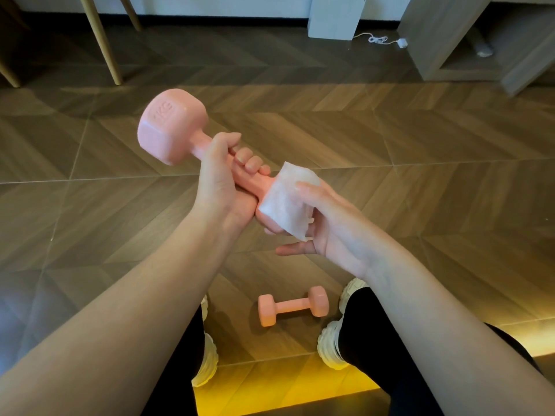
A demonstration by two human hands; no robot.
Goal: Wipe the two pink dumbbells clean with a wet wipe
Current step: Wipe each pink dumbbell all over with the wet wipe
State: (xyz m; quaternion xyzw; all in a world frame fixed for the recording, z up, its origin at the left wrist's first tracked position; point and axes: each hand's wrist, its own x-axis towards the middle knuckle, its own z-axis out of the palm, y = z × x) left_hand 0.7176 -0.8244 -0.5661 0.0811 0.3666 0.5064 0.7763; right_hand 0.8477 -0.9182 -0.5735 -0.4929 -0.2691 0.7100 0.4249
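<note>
Head view: the left grip (pixel 219 181) grasps the handle of the held dumbbell (pixel 172 127), which is raised and tilted above the floor (pixel 420 181). The near head is mostly hidden under the wipe (pixel 285 202). The right grip (pixel 327 226) clasps the wipe with the thumb on top; most of its fingers are concealed beneath. The far head's embossed marking is only partly legible. The second dumbbell (pixel 292 306) lies on the floor between the shoes (pixel 330 346).

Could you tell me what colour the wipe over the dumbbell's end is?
The wipe is white, shown in the head view.
</note>
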